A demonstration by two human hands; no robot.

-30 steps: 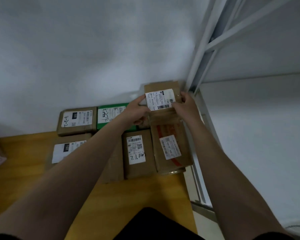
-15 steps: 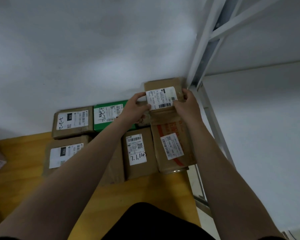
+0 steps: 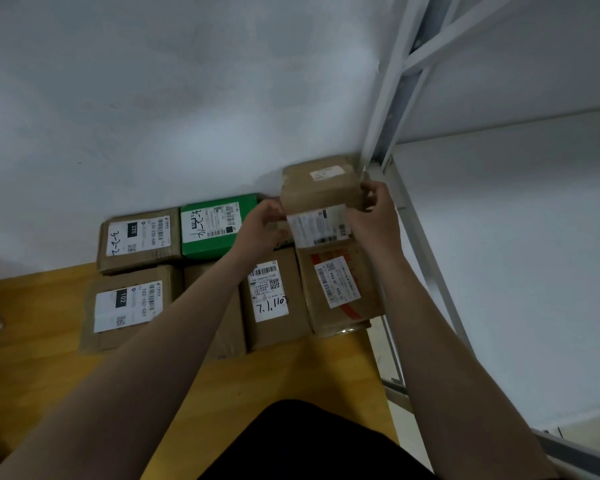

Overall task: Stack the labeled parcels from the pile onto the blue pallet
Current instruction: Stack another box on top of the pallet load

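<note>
Now, from the head view: holds a brown parcel (image 3: pixel 321 194) between both hands at the far right corner of the group of boxes, close against the white wall (image 3: pixel 187 98) and just beside the post of a white metal rack (image 3: pixel 380 109). Holds it tilted, big white label turned to the near side, a smaller label showing on the upper face. Curls the fingers of the left hand (image 3: pixel 262 225) round the parcel's left edge. Wraps the right hand (image 3: pixel 374 220) round the right end, thumb and fingers bent over the corner and pinching the cardboard. Cannot tell whether the underside touches the box below.

Just near of it, lying flat: a parcel with red tape (image 3: pixel 343 289) and a slanted label, touching on its left a parcel with handwritten digits (image 3: pixel 274 299).

Left of the held one, along the wall: a green parcel (image 3: pixel 219 225), then a parcel marked 220 (image 3: pixel 139 240). Near of that, a parcel marked 102 (image 3: pixel 129 306).

Between those two near ones, a half-hidden box (image 3: pixel 231 330) under the left forearm (image 3: pixel 174 327).

All resting on a yellow wooden surface (image 3: pixel 291 372). At the near edge, dark clothing (image 3: pixel 309 441).
</note>
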